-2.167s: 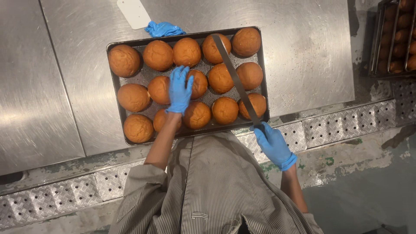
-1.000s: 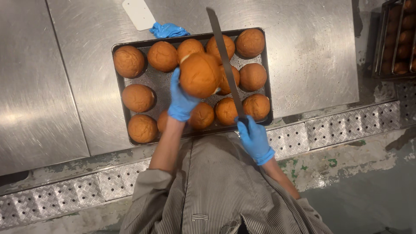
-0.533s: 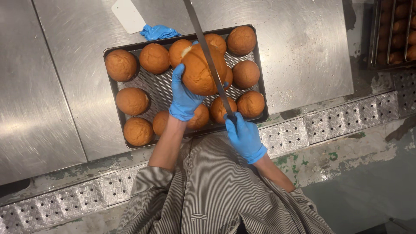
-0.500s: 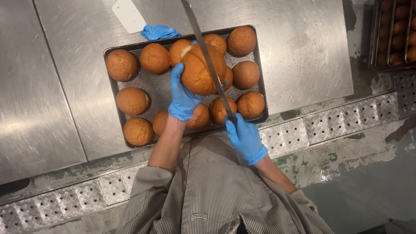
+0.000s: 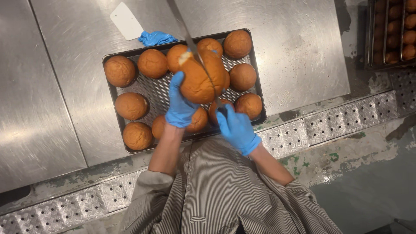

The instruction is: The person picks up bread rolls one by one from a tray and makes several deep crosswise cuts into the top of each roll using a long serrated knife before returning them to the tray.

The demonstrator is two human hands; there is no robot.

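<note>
One dark baking tray (image 5: 113, 93) on a steel table (image 5: 299, 52); on it ten round brown buns can be counted lying flat, some partly hidden behind the hands, plus one more held above them; one long knife (image 5: 190, 43); one white scraper (image 5: 126, 20) and one crumpled blue glove (image 5: 157, 37) on the table just beyond the tray's far edge; a second rack of buns (image 5: 394, 32) at the upper right, cut off by the frame, count not clear.

The held bun (image 5: 203, 77) is golden brown, smooth-crusted, larger in view than the rest since it is lifted toward the camera; a pale crumb shows at its far end where the blade enters; the cut line runs lengthwise across its top.

The left hand (image 5: 180, 106), in a blue glove, cups the bun from below and from the left, fingers curled around its side, thumb hidden; the bun sits over the tray's middle, clear of the buns beneath. The right hand (image 5: 236, 128), also gloved in blue, is closed in a fist on the knife handle, just near the bun's close end; the blade passes through the bun and reaches out past the tray's far edge over the table.

Striped sleeves (image 5: 225, 190) below; patterned metal floor strip (image 5: 329, 125) along the table edge.
</note>
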